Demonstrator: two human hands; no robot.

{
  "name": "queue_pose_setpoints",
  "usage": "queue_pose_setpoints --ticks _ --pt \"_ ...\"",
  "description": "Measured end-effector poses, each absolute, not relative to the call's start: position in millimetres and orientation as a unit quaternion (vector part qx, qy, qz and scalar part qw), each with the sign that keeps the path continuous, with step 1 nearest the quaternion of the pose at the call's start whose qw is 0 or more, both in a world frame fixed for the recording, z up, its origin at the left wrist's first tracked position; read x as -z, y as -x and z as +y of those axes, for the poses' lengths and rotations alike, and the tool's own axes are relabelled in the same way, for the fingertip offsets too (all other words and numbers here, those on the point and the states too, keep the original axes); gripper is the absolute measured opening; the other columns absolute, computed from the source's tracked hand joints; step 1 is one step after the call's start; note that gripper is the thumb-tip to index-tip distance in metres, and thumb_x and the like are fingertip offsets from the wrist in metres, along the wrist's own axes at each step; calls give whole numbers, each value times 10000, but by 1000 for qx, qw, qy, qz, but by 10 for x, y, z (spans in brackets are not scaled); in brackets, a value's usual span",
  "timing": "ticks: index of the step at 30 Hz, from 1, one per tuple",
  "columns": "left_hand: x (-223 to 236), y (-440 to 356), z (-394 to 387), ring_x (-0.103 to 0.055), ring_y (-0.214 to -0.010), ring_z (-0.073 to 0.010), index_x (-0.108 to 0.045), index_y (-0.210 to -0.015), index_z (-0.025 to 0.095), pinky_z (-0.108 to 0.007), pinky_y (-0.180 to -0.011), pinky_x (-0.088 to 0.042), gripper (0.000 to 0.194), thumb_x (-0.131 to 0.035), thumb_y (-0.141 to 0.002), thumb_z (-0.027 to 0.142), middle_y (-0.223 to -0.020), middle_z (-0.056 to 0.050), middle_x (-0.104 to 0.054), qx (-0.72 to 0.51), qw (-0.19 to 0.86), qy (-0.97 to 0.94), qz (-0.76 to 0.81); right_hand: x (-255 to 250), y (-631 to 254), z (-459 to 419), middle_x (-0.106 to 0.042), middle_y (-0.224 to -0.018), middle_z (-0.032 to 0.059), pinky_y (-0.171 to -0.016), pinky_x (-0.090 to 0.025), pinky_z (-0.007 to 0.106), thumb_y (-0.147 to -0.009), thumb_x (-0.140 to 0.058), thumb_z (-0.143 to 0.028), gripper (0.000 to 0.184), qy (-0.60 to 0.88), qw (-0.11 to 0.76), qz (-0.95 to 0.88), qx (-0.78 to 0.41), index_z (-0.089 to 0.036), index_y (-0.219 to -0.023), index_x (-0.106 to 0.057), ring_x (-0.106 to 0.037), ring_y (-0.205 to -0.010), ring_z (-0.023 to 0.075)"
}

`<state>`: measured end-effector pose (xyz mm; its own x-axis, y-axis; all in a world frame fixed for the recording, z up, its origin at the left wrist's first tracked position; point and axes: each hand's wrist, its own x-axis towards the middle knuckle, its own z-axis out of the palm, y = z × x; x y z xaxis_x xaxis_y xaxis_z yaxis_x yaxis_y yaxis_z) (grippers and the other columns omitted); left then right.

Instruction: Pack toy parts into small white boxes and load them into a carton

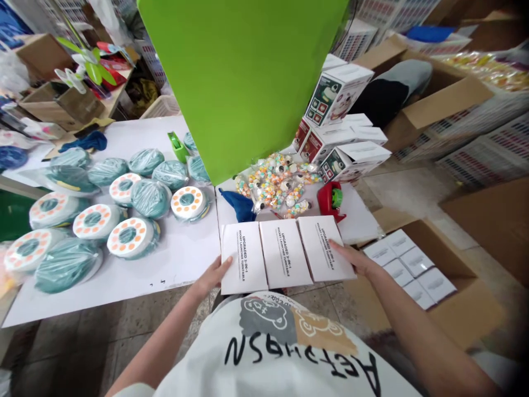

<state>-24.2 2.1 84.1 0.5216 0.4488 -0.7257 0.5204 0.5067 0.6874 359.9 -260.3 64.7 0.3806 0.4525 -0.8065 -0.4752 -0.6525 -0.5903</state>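
Note:
Three white boxes (pixel 285 253) printed "UPGRADED 2-IN-1" sit side by side in a row at the near edge of the white table (pixel 173 264). My left hand (pixel 212 275) presses against the left end of the row, on the leftmost box (pixel 242 258). My right hand (pixel 355 259) presses against the right end, on the rightmost box (pixel 324 248). Both hands squeeze the row together from its two ends.
Several teal discs wrapped in plastic (pixel 124 209) cover the table's left. A pile of small colourful toys (pixel 276 184), a red tape dispenser (pixel 330 201) and stacked printed cartons (pixel 339 121) lie behind the boxes. An open cardboard carton (pixel 463 314) with more white boxes stands at right. A green block (pixel 243 77) covers the top centre.

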Motion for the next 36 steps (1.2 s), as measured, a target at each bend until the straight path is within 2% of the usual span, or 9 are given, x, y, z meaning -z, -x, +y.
queue_pose_setpoints --ticks 2,4,8,12,17,24,30,33,36 --pt "-880 234 -86 -562 -1270 -375 -491 -1383 172 -485 -1070 -478 952 -717 -662 751 -1412 -181 -563 23 741 -477 471 -615 -3586 -2604 -748 -1024 140 -703 -625 366 -858 -674 -543 528 722 418 -4 -551 -143 -1201 -637 -734 -808 266" --pt "-929 178 -138 -573 -1264 -360 -540 -1337 150 -458 -1087 -478 936 -764 -630 720 -1386 -180 -586 -6 735 -489 470 -616 -3539 -2601 -751 -1012 131 -684 -621 348 -854 -686 -530 505 728 428 -11 -535 -142 -1175 -651 -731 -782 253" --pt "-1062 157 -179 -583 -1250 -373 -583 -1306 145 -501 -1086 -482 891 -814 -615 657 -1326 -159 -636 -6 714 -520 469 -696 -3341 -2669 -746 -1048 121 -697 -616 312 -850 -719 -457 436 719 474 -21 -508 -131 -1135 -665 -725 -832 232" --pt "-1268 187 -318 -607 -1210 -394 -605 -1286 149 -511 -1021 -531 878 -851 -582 613 -1234 -146 -694 16 682 -541 492 -750 -3141 -3029 -735 -1085 134 -747 -616 334 -831 -747 -446 470 680 519 -21 -517 -114 -1152 -659 -718 -887 242" --pt "-1522 -105 -742 -642 -1155 -396 -581 -1324 178 -503 -969 -559 906 -840 -580 625 -1197 -127 -715 70 644 -608 459 -761 -3039 -3959 -750 -999 145 -644 -621 322 -810 -755 -481 452 684 558 58 -467 -126 -1075 -664 -727 -782 243" --pt "-1577 -1141 -1615 -632 -1185 -349 -498 -1400 210 -462 -1035 -510 881 -679 -704 720 -1284 -112 -674 179 538 -763 310 -846 -2961 -5629 -753 -960 156 -633 -624 368 -842 -701 -477 445 657 610 207 -392 -141 -1122 -620 -734 -739 263" --pt "-1585 -2008 -2535 -630 -1177 -350 -486 -1424 222 -470 -1040 -483 890 -624 -714 741 -1273 -107 -680 245 473 -829 174 -821 -2598 -6867 -747 -963 184 -602 -608 357 -771 -741 -500 597 644 626 301 -323 -123 -1206 -585 -738 -791 304" --pt "-1592 -2372 -2872 -617 -1195 -347 -445 -1451 236 -463 -1042 -472 929 -605 -710 773 -1322 -101 -650 288 455 -836 106 -764 -2391 -7255 -752 -955 168 -617 -610 363 -721 -760 -538 653 621 634 361 -287 -146 -1210 -579 -737 -815 316" --pt "-1591 -2735 -3123 -593 -1227 -353 -394 -1486 245 -465 -1052 -456 991 -595 -696 808 -1368 -100 -617 328 431 -839 54 -705 -2250 -7496 -755 -948 155 -566 -598 360 -672 -775 -593 715 596 639 409 -263 -169 -1211 -572 -736 -790 324"
